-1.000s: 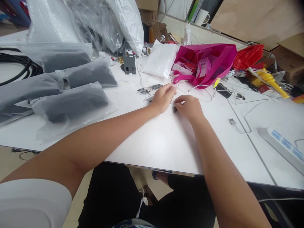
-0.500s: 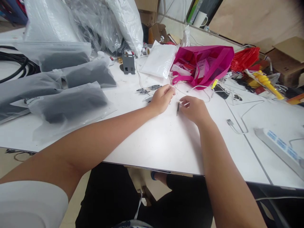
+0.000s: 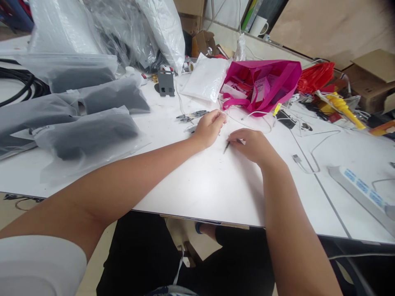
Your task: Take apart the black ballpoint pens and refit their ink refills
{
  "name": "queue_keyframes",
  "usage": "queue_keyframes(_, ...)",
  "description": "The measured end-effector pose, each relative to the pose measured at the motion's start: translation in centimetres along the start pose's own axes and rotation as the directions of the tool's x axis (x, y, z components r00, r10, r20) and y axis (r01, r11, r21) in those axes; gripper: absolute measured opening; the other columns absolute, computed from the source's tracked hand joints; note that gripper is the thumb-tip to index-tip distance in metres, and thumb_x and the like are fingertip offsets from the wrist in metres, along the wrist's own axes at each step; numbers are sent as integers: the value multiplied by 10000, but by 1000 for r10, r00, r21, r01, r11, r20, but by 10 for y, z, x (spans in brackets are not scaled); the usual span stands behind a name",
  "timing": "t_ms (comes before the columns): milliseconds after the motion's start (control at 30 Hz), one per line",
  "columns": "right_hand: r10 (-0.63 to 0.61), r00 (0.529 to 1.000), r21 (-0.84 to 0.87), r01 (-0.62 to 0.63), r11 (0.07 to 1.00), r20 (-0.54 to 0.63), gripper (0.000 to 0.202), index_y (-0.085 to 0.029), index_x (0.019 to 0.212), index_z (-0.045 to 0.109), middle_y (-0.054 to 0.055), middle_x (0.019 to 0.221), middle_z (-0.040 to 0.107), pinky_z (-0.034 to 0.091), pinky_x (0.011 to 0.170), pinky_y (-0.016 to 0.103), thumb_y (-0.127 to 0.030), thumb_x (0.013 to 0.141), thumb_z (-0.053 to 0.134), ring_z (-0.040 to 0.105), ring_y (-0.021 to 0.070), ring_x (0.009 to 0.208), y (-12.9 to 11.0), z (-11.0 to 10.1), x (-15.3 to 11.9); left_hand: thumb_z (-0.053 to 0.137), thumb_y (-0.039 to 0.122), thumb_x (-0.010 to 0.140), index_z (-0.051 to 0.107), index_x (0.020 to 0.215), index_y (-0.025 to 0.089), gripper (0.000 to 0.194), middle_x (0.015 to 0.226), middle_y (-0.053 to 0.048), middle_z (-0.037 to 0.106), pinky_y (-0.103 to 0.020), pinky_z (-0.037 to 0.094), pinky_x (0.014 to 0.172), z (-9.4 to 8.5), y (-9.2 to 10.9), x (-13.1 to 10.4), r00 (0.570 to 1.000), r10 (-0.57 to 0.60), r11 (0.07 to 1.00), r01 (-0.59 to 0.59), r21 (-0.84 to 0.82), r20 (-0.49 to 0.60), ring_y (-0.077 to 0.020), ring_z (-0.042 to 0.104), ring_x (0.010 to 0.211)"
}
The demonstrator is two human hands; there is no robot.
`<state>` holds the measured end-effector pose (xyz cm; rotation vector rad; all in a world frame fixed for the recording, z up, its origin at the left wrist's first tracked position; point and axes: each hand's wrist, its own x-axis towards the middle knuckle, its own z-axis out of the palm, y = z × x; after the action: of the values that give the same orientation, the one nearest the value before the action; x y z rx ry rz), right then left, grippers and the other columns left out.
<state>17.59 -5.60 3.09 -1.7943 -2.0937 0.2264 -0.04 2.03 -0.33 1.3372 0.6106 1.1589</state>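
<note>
My right hand (image 3: 249, 144) is closed, its thumb and fingers pinching a short dark pen part (image 3: 226, 146) with a thin pointed end. That end slants down toward the white tabletop, left of the fingertips. Just to the left, my left hand (image 3: 210, 128) is curled closed, with thumb and forefinger pressed together. Whatever its fingers hold is hidden or too small to name. Several clear pens with dark parts (image 3: 193, 116) lie on the table beyond my left wrist.
Grey zip bags (image 3: 89, 131) cover the left side. A pink bag (image 3: 277, 82) with boxes and a white plastic packet (image 3: 206, 76) stand behind my hands, near a grey bracket (image 3: 166, 83). On the right are a cable (image 3: 311, 158) and a power strip (image 3: 361, 193).
My right hand has closed on the dark pen part, which stood beside its fingertips before, and tilted it, its lower end now further left. My left hand has stayed nearly still.
</note>
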Motion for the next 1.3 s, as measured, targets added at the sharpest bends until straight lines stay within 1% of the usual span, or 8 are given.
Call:
queue_keyframes(200,-107,993,21,106,994,44,248,-246,943,863,33,1110,835,563,982,402,-110,863,672,751,254,1037,-19,-1,-9,529,271,1042,539,790,193,264,653,47,481,-226,364,570,0,1,0,1000,25,1000,-25,8,-16,-71,444,567)
queue_keyframes(467,-240,967,23,239,971,85,174,-271,940,869,89,1171,759,509,1055,506,-204,910,712,631,328,1173,-31,6,-13,527,251,1037,543,779,200,264,638,48,475,-241,361,571,-3,1,3,998,46,999,-46,6,-51,-77,443,565)
queue_keyframes(667,-302,944,36,300,953,135,188,-222,955,828,101,1129,717,487,1047,478,-158,924,655,587,317,1140,-44,9,-17,518,273,1059,527,767,207,300,633,49,446,-244,370,575,-5,2,6,996,42,999,-43,-8,-78,-81,430,562)
queue_keyframes(900,-273,949,-59,285,957,158,82,-181,853,706,102,978,684,505,943,417,-136,820,647,582,298,1002,-49,17,-12,520,263,1065,521,769,204,303,628,53,429,-245,352,561,-5,5,5,995,36,999,-37,-11,-94,-78,410,545)
queue_keyframes(1000,-258,962,-125,268,955,90,90,-165,873,687,128,980,668,512,900,413,-151,842,603,596,292,955,-49,27,-11,520,256,1065,507,760,205,309,625,52,412,-256,321,542,-5,6,6,994,39,999,-42,-28,-104,-80,390,534)
queue_keyframes(1133,-226,974,-309,214,927,-1,175,-123,915,696,183,965,673,505,852,436,-147,886,526,590,317,916,-51,46,-7,526,321,1077,498,765,212,332,633,43,411,-266,318,541,-5,6,6,993,43,999,-44,-5,-114,-90,388,542)
queue_keyframes(1233,-196,981,-342,183,922,-4,187,-111,923,689,206,955,681,501,833,448,-159,902,510,597,333,910,-48,50,-2,552,381,1071,514,785,219,331,657,36,436,-274,343,566,-3,11,0,988,113,994,-111,22,-107,-102,403,565)
queue_keyframes(1300,-150,989,-279,146,949,5,184,-120,953,673,208,976,686,508,828,454,-184,926,503,614,335,916,-48,42,-4,564,402,1065,534,809,221,315,689,26,474,-281,364,592,-2,16,-7,983,174,984,-171,51,-62,-110,422,590)
